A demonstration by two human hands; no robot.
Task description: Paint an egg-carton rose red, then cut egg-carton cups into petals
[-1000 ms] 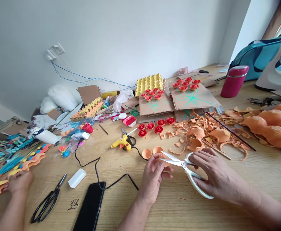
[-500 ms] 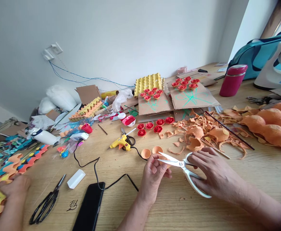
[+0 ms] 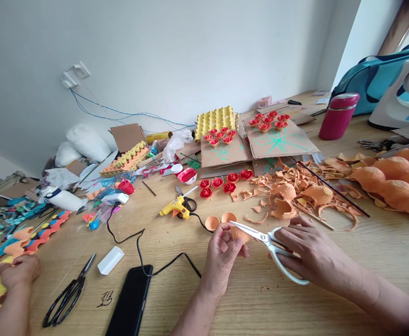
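Between the thumb and fingers of my left hand (image 3: 221,256) is a small orange egg-carton cup (image 3: 240,234), partly covered by the fingers. My right hand (image 3: 311,247) grips white-handled scissors (image 3: 272,242), whose blades are almost together along the cup's upper edge. Just beyond my left hand sit two smooth orange cups (image 3: 220,221). Orange carton scraps (image 3: 288,196) lie heaped past my right hand. Several red paper roses (image 3: 229,187) rest in rows behind the cups.
A yellow glue gun (image 3: 174,206) with a trailing black cord, a black phone (image 3: 129,301) and black scissors (image 3: 69,294) lie to the left. Another person's hands (image 3: 20,270) hold a painted carton strip at far left. An orange egg tray (image 3: 393,182) stands right.
The scissor blades have come together along the cup's edge, and my right hand's fingers have drawn closer. At far left, the other person's hands have shifted with the carton strip.
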